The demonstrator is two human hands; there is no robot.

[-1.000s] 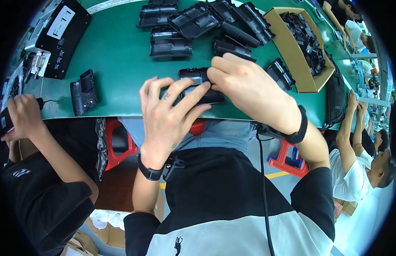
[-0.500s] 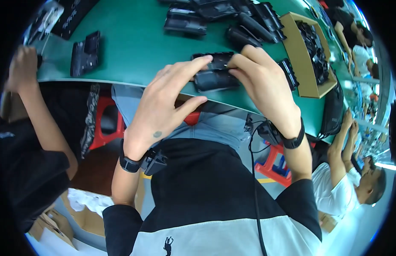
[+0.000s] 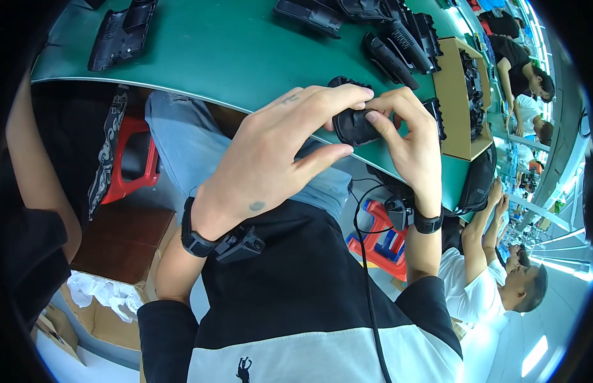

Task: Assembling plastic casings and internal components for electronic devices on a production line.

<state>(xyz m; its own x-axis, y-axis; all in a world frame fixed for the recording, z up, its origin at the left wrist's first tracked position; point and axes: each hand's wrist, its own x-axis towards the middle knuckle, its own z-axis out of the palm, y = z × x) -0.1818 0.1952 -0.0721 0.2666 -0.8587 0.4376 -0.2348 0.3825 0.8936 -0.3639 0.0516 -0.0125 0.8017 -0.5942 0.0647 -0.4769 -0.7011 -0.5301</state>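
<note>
A black plastic housing lies at the table's near edge, between my two hands. My right hand grips its right end, with the thumb pressed on top and the fingers bent around the far side. Over its left end reaches my left hand, fingers stretched along the far side and thumb spread apart near the close edge. The left hand's lower fingers are partly hidden, though a fingertip touches the housing's left side. Just beyond the housing, a ribbed black edge shows, partly covered by my fingers.
Several black housings are heaped at the far side of the green table. Another housing lies at the far left. A cardboard box of black parts stands at the right, by a black pouch. A co-worker's arm is at left.
The view has shifted. My right thumb has come onto the top of the housing, and the housing looks turned and tilted. My left hand stays stretched over its left end.
</note>
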